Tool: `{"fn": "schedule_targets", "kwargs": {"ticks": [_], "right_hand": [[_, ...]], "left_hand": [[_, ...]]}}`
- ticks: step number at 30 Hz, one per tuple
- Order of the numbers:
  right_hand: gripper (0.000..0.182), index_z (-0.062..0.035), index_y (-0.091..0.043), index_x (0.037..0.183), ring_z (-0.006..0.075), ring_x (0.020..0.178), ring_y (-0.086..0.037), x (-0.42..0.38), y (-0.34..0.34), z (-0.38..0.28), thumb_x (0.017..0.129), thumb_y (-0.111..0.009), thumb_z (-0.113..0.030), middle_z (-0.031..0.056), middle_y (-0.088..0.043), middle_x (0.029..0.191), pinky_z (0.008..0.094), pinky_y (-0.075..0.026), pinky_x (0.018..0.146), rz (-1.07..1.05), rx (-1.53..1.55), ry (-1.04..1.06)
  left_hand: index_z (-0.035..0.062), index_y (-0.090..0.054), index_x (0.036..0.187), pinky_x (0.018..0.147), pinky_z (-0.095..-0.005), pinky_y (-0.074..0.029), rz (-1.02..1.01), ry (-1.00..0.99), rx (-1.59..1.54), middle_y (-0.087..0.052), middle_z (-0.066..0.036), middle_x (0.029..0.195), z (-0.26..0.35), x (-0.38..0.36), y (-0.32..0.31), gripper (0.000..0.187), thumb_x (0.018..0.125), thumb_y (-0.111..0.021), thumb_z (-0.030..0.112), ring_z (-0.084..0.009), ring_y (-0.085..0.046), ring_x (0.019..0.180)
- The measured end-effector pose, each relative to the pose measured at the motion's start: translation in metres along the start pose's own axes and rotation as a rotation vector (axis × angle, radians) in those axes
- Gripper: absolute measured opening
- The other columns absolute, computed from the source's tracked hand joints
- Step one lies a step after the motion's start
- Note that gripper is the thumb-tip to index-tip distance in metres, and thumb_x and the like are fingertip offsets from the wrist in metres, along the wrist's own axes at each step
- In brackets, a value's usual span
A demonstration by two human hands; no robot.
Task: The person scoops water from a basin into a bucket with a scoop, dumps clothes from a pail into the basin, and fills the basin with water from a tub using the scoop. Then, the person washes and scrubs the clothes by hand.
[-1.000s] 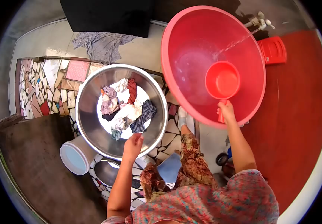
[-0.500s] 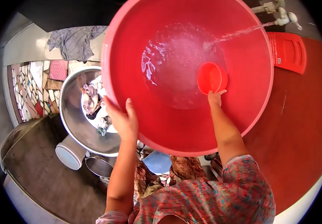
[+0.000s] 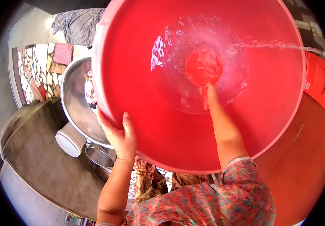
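A large red tub point(image 3: 143, 94) fills the middle of the head view, with shallow, rippling water point(image 3: 230, 86) at its bottom. My left hand point(image 3: 121, 137) is closed on the tub's near-left rim, thumb inside and fingers on the outer side. My right hand point(image 3: 211, 93) reaches into the tub, wrapped around the handle of a red mug point(image 3: 204, 67). The mug's bowl sits down in the water, which churns around it. A stream of water point(image 3: 271, 46) enters over the tub's right side.
Left of the tub stands a metal basin point(image 3: 74, 90) holding cloths, partly hidden. Near it are a white bucket point(image 3: 69, 143) and a round wire-like strainer point(image 3: 100, 156). Grey cloth point(image 3: 79, 26) lies at upper left. A red plastic piece point(image 3: 318, 79) rests on the right.
My right hand has lowered the mug into the water at the tub's middle. My left hand stays on the rim. The view has shifted, and the tap has mostly left the frame.
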State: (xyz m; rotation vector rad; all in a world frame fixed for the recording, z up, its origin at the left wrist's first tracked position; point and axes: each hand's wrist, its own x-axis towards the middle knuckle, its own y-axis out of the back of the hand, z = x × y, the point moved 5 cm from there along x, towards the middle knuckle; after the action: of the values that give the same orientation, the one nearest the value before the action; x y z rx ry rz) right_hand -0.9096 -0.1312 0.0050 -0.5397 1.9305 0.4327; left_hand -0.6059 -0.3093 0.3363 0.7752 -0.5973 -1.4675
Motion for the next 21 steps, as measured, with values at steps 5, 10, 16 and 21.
{"fn": "schedule_targets", "kwargs": {"ticks": [5, 10, 16, 21], "right_hand": [[0.024, 0.0043, -0.057, 0.081, 0.0212, 0.054, -0.056, -0.099, -0.015, -0.026, 0.077, -0.048, -0.018, 0.0137, -0.059, 0.065, 0.0316, -0.046, 0.050, -0.117, -0.009, 0.068], [0.023, 0.0055, -0.056, 0.082, 0.0221, 0.055, -0.056, -0.239, -0.029, -0.076, 0.076, -0.050, -0.016, 0.0146, -0.059, 0.066, 0.0316, -0.046, 0.052, -0.133, -0.102, 0.186], [0.022, 0.0058, -0.053, 0.091, 0.0209, 0.060, -0.058, -0.384, -0.054, -0.116, 0.080, -0.051, -0.014, 0.0153, -0.060, 0.072, 0.0297, -0.049, 0.054, -0.151, -0.292, 0.241], [0.022, 0.0055, -0.052, 0.095, 0.0195, 0.062, -0.057, -0.465, -0.113, -0.121, 0.085, -0.050, -0.014, 0.0148, -0.059, 0.075, 0.0283, -0.049, 0.055, -0.258, -0.447, 0.339]], "left_hand": [[-0.0054, -0.023, 0.135, 0.102, -0.0383, -0.029, 0.009, 0.033, -0.114, -0.036, -0.027, 0.132, -0.001, 0.000, 0.000, 0.066, 0.086, -0.058, 0.022, -0.0365, -0.039, 0.121], [-0.0033, -0.030, 0.132, 0.100, -0.0356, -0.031, -0.026, 0.103, -0.459, -0.039, -0.023, 0.129, -0.016, 0.002, 0.004, 0.051, 0.092, -0.047, 0.023, -0.0319, -0.041, 0.119], [0.0042, -0.046, 0.122, 0.077, -0.0348, -0.043, -0.109, 1.173, -1.198, -0.048, -0.011, 0.116, -0.053, -0.005, -0.012, 0.053, 0.093, -0.034, 0.046, -0.0204, -0.050, 0.089], [0.0028, -0.048, 0.115, 0.064, -0.0311, -0.043, -0.088, 1.079, -1.218, -0.050, -0.009, 0.105, -0.096, 0.009, -0.013, 0.050, 0.092, -0.039, 0.047, -0.0166, -0.051, 0.083]]}}
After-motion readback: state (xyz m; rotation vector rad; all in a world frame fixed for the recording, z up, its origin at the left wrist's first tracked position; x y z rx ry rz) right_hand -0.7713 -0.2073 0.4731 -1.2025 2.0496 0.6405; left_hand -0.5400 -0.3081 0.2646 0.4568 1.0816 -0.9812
